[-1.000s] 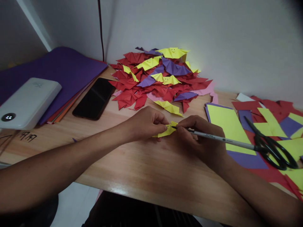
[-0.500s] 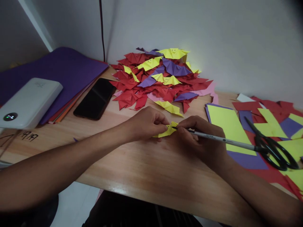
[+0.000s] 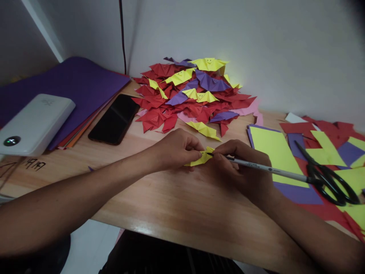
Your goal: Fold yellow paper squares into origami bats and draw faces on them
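A small yellow folded paper figure (image 3: 201, 157) lies on the wooden desk (image 3: 176, 205) between my hands. My left hand (image 3: 176, 148) pinches its left side, fingers closed on it. My right hand (image 3: 242, 167) grips a grey pen (image 3: 268, 168) whose dark tip touches the figure's right part. Just beyond my hands lies another yellow folded figure (image 3: 203, 129).
A heap of red, purple and yellow folded figures (image 3: 191, 95) sits against the wall. A black phone (image 3: 114, 118), a white power bank (image 3: 34, 123) and purple sheets (image 3: 76, 83) lie left. Cut coloured paper (image 3: 273, 148) and black scissors (image 3: 327, 177) lie right.
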Demonstrator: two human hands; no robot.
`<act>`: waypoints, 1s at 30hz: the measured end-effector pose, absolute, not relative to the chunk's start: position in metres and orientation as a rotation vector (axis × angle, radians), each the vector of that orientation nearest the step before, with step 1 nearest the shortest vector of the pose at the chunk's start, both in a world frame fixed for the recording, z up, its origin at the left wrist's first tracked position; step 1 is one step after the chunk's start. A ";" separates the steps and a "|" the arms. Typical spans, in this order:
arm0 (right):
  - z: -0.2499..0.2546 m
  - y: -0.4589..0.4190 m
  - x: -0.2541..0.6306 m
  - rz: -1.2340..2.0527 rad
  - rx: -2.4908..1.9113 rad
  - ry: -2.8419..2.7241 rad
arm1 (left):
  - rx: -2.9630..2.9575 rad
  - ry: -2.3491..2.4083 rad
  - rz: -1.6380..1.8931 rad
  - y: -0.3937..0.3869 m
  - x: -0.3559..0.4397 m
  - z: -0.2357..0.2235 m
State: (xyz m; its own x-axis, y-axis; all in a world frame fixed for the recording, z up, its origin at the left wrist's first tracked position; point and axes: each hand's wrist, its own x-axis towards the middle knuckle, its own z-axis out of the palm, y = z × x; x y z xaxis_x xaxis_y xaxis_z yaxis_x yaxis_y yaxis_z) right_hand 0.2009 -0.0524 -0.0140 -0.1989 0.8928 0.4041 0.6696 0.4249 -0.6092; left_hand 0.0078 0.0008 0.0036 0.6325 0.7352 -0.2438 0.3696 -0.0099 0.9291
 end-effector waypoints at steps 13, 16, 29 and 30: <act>-0.014 -0.052 0.201 0.353 -1.316 -1.963 | 1.601 0.930 0.370 0.000 0.008 0.004; -0.014 -0.052 0.201 0.336 -1.321 -1.961 | 1.618 0.935 0.361 0.001 0.008 0.004; -0.014 -0.051 0.202 0.354 -1.305 -1.959 | 1.634 0.945 0.364 0.000 0.008 0.004; -0.014 -0.051 0.202 0.356 -1.311 -1.957 | 1.636 0.948 0.361 0.000 0.008 0.004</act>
State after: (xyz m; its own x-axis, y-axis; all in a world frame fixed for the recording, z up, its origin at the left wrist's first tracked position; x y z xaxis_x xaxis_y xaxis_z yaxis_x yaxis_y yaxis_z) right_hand 0.2017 -0.0513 -0.0144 -0.2030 0.8830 0.4231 0.6774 0.4387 -0.5905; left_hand 0.0078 0.0005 0.0041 0.6260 0.7397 -0.2470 0.3878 -0.0205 0.9215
